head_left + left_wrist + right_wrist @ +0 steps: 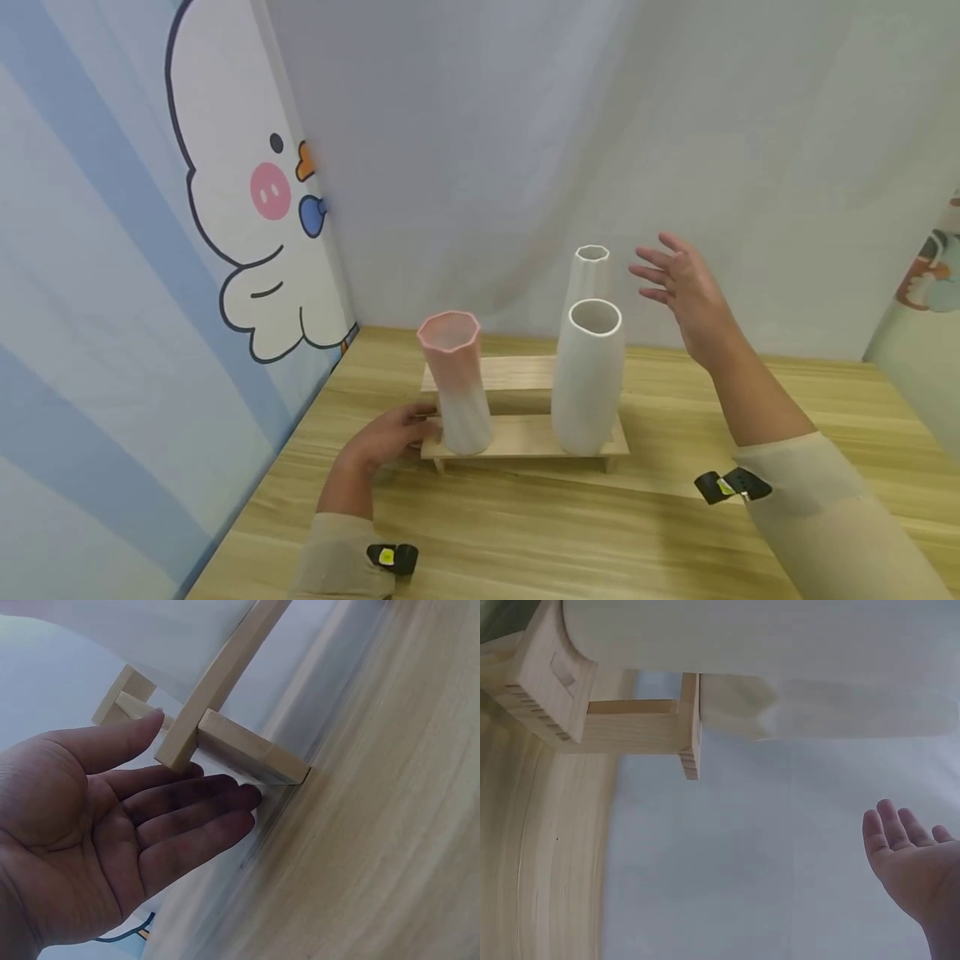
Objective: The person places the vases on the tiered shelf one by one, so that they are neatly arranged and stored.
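Note:
A two-step wooden stand (521, 435) holds three vases. The pink-and-white vase (459, 383) stands upright at the left of its lower step. A smooth white vase (588, 383) stands at the right of that step, and behind it on the upper step is a narrower fluted white vase (587, 279), partly hidden. My left hand (392, 435) is at the stand's left end, thumb beside the board's edge and fingers loosely extended; in the left wrist view, whether they touch the wood I cannot tell. My right hand (690, 304) hangs in the air right of the fluted vase, fingers spread, holding nothing.
The stand rests on a wood-grain table (525, 533). A pale curtain-like backdrop (487, 167) rises behind the table, and a panel with a cartoon figure (232, 150) borders the left side. Another printed panel (937, 267) is at the far right.

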Tool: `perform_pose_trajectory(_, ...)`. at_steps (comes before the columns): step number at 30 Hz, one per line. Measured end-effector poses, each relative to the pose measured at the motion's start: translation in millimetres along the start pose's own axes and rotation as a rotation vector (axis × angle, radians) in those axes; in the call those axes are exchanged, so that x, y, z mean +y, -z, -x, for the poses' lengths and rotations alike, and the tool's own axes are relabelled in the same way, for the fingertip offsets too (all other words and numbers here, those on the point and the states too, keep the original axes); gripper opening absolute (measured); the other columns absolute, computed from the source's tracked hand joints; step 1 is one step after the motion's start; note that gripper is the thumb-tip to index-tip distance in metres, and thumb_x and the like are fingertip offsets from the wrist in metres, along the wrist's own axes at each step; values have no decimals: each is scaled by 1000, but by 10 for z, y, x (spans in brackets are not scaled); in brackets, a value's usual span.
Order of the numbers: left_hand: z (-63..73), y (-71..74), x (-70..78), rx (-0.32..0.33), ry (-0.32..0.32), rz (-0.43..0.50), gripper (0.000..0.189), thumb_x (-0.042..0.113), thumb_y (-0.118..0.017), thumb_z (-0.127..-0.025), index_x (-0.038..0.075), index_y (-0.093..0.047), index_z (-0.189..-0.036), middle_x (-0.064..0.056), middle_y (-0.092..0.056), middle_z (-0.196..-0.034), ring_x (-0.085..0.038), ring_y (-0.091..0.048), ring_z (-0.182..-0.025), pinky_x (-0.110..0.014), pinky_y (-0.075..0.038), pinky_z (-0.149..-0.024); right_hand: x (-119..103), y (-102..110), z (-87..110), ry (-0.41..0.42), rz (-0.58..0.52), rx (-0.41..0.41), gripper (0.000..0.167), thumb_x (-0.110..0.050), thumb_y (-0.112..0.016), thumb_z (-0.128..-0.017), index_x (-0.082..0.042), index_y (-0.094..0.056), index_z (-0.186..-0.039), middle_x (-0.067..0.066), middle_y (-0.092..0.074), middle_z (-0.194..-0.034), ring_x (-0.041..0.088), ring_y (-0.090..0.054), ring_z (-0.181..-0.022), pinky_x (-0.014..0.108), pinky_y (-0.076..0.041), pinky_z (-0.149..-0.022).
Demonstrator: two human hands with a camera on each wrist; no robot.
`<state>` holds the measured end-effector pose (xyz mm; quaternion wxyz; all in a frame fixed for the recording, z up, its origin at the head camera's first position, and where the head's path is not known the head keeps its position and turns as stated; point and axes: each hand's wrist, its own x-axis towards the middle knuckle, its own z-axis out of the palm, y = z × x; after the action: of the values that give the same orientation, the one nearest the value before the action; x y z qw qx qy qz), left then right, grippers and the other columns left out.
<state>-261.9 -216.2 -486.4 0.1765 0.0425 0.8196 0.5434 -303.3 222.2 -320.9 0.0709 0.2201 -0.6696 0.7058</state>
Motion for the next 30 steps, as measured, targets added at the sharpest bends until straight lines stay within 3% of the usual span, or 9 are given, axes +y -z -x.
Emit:
perform_pose_trajectory(4,20,53,19,68,-24,10,57,38,-58,-99,10,-44,-146,-13,-50,-146,-34,-51,-130,-51,-45,-103,11,73,114,-14,11,-2,60,-41,-34,-106,-14,-15,-157,18,-29,-158,33,-39,-139,24,-45,-100)
perform_pose_trajectory(8,43,118,75,54,-77,89,63,36,-56,-101,8,-32,-152,-16,-39,-153,-38,-46,-135,-52,-45,-104,30,133,245,-18,26,-11,60,-40,-32,-107,-16,-12,-158,17,-27,-159,33,-37,-140,23,-44,-101)
perform_pose_trajectory(12,78,155,132,68,-125,102,66,39,-56,-100,12,-28,-154,-13,-32,-158,-35,-42,-138,-49,-45,-104,64,212,409,-5,6,-19,59,-38,-29,-108,-17,-9,-158,16,-23,-161,30,-37,-140,22,-44,-101)
perform_pose_trajectory(16,95,186,149,126,-166,162,63,47,-46,-103,15,-28,-154,-7,-29,-160,-29,-38,-142,-47,-43,-107,99,285,566,-1,-10,-25,57,-37,-26,-108,-19,-6,-159,15,-20,-162,26,-37,-140,22,-43,-102)
perform_pose_trajectory(20,103,204,192,185,-236,212,66,52,-33,-104,16,-18,-157,-5,-21,-163,-29,-30,-146,-49,-36,-112,114,337,697,-1,-6,-30,57,-37,-24,-109,-19,-5,-159,15,-18,-162,24,-37,-140,21,-42,-103)
perform_pose_trajectory(25,167,180,273,264,-302,145,65,53,-23,-105,18,-9,-159,-3,-12,-165,-31,-20,-149,-54,-27,-116,138,367,842,6,18,-44,55,-34,-22,-109,-18,-4,-159,15,-17,-162,22,-37,-141,20,-42,-103)
perform_pose_trajectory(30,288,107,321,310,-333,49,65,52,-18,-106,17,-4,-159,-5,-7,-165,-33,-12,-150,-57,-18,-118,179,381,983,20,112,-67,53,-32,-20,-109,-18,-7,-159,11,-21,-162,15,-40,-139,17,-40,-103)
